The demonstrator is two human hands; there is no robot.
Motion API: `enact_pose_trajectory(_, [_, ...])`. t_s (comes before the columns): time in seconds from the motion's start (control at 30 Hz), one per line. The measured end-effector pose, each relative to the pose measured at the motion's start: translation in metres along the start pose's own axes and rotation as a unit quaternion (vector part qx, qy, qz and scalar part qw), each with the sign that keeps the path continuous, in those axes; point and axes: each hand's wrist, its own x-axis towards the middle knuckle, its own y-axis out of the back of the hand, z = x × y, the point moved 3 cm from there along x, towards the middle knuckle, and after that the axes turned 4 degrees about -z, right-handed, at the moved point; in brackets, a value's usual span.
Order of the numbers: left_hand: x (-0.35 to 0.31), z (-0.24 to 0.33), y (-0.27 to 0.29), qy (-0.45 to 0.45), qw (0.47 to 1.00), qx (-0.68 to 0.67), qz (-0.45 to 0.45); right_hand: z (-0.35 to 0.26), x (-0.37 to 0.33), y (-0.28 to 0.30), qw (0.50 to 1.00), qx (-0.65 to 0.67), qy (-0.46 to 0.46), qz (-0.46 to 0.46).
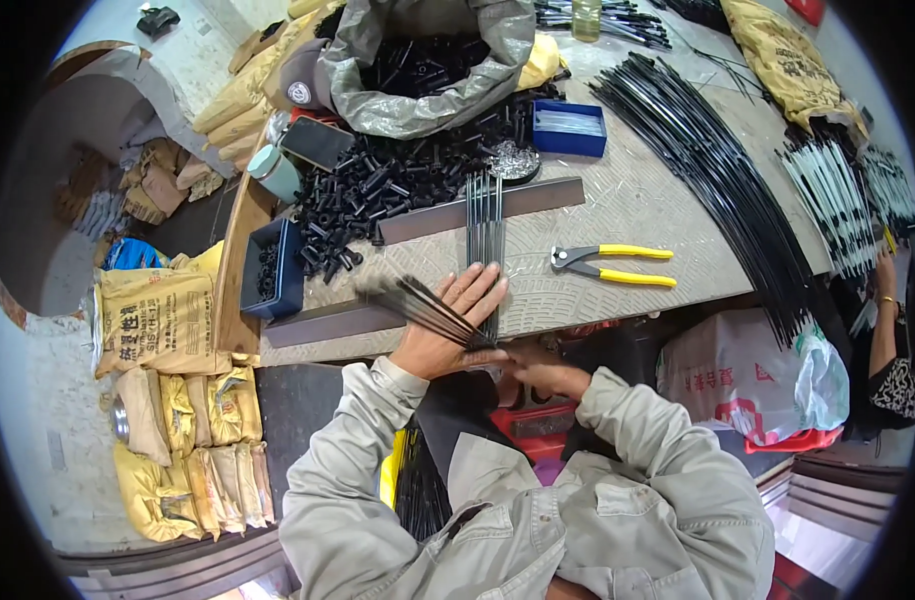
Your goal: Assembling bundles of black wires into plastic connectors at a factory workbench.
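My left hand rests at the near edge of the worktable, fingers spread, with a fan of thin black rods lying across it and pointing left. My right hand sits just below the table edge, closed on the near ends of those rods. A second row of black rods lies flat on the table beyond my fingertips, running away from me across a grey metal bar.
Yellow-handled pliers lie right of the rods. A heap of small black tubes and a grey sack sit at the back left, with blue trays nearby. Long black rod bundles cross the right side. Another person's arm is at far right.
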Motion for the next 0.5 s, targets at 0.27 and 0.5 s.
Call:
enact_pose_trajectory(0.27, [0.002,0.004,-0.003,-0.059,0.996,0.016,0.071,-0.016,-0.024,0.051,0.978,-0.115,-0.166,-0.061])
enact_pose_trajectory(0.5, [-0.003,0.002,-0.005,-0.024,0.996,0.070,0.047,-0.133,0.015,0.145,0.991,-0.122,0.025,-0.040])
